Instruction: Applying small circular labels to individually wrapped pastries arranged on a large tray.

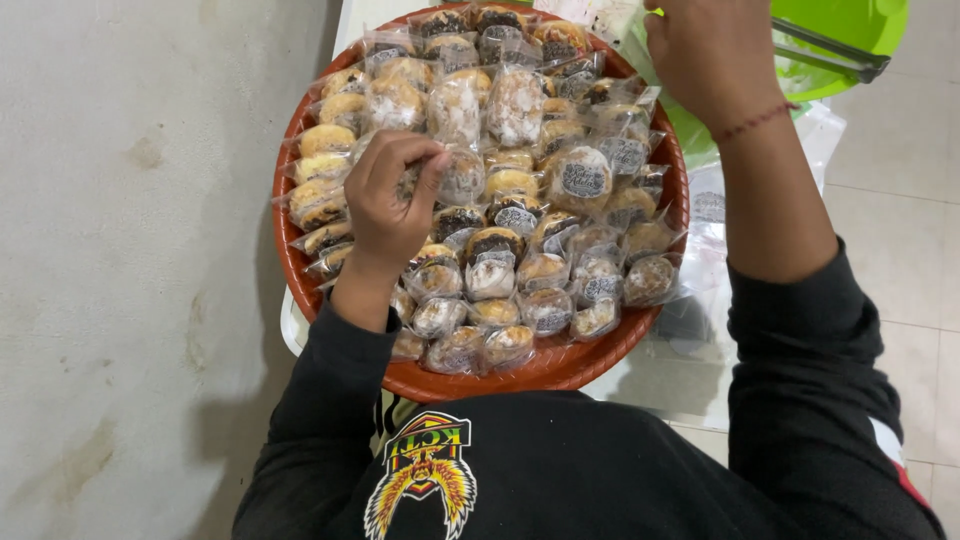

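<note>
Nearest to the person, the round orange tray (560, 372) is full of small cookies wrapped in clear plastic. The left hand (393, 196) is over the left part of this tray, its fingers pinched on one wrapped cookie (462, 178). Beyond the tray's far right rim, the right hand (708, 52) is curled beside a green bowl (850, 25); what it grasps I cannot tell.

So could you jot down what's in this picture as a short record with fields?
Setting: head view, looking down past a black sweater at a white table
Tray: round red-brown tray, packed with small baked goods in clear wrappers
Left hand: left hand over the tray's left side, fingers pinched on one wrapped piece
Right hand: right hand raised at the tray's far right edge; what it holds is hidden
Nearby: green plastic container, metal tongs across it
</note>
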